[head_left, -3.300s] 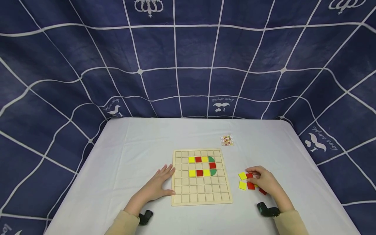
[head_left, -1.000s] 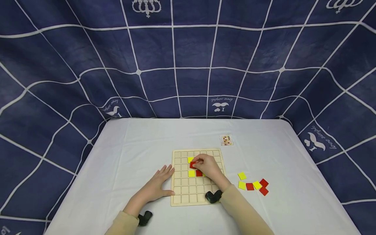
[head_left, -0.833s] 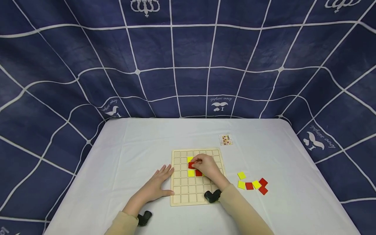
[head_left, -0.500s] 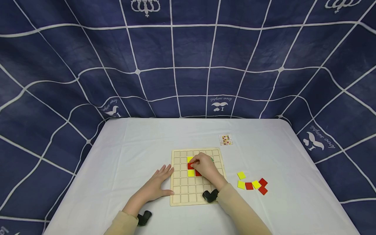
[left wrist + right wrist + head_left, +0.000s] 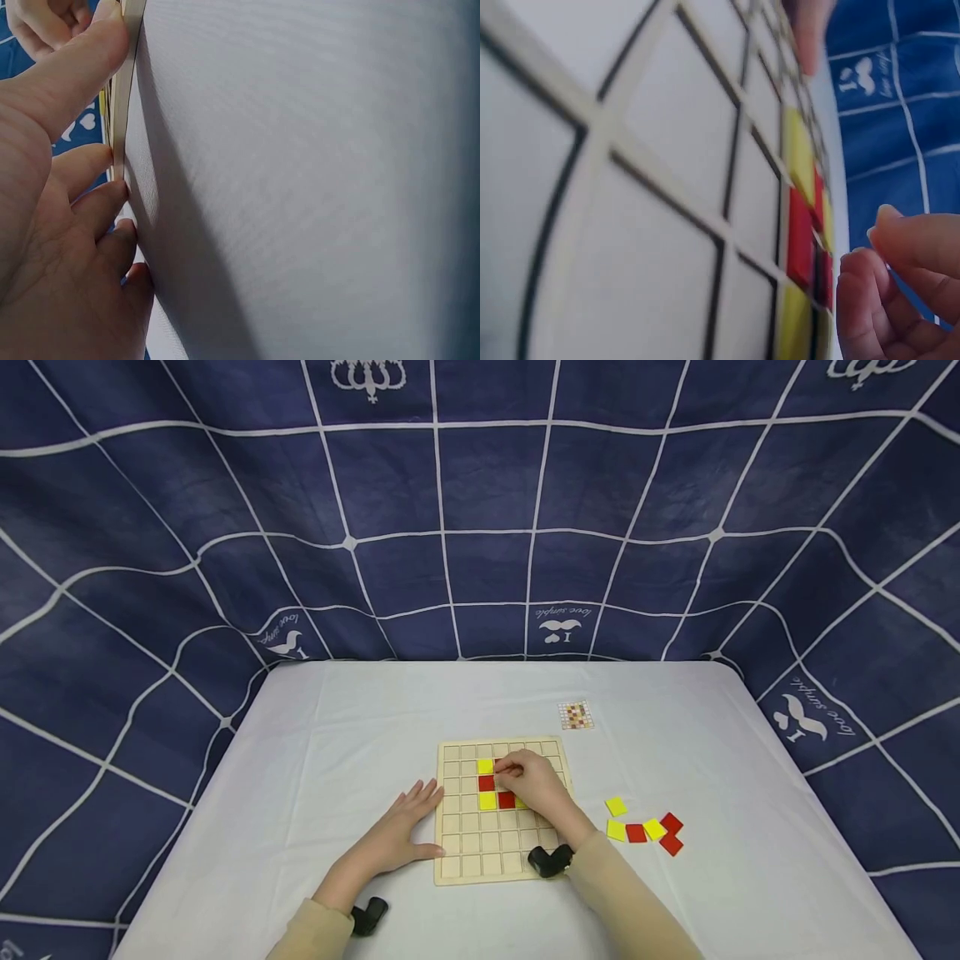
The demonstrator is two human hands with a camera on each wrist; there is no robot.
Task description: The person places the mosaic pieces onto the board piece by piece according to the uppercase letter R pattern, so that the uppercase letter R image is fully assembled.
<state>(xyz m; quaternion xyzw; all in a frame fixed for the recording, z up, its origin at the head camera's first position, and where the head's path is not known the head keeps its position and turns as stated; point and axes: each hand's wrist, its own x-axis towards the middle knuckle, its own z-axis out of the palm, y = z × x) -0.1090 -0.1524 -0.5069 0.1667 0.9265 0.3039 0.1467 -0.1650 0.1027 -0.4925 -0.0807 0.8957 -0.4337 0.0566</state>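
A pale wooden grid board [image 5: 471,843] lies on the white table with coloured tiles in its cells. My left hand [image 5: 401,831] is spread at its left side; in the left wrist view the thumb [image 5: 105,41] and fingertips touch the board's edge. Over the upper cells is my right hand [image 5: 532,781], fingers loosely bent. The right wrist view shows a gap between its thumb and fingertips, nothing held. Just left of those fingertips a red tile [image 5: 487,783] sits between a yellow tile [image 5: 486,767] above and another yellow tile [image 5: 487,801] below. The hand hides several tiles further right.
Loose tiles lie right of the board: a yellow tile [image 5: 616,807] apart, then several more around a red tile [image 5: 636,833]. A small printed pattern card [image 5: 576,716] is behind the board. Blue curtain [image 5: 487,568] with white lines surrounds the table's back and sides.
My right hand took a red tile from the loose pile, set it in the cell between the two yellow ones, let go and drew slightly right. The left hand stayed at the board.
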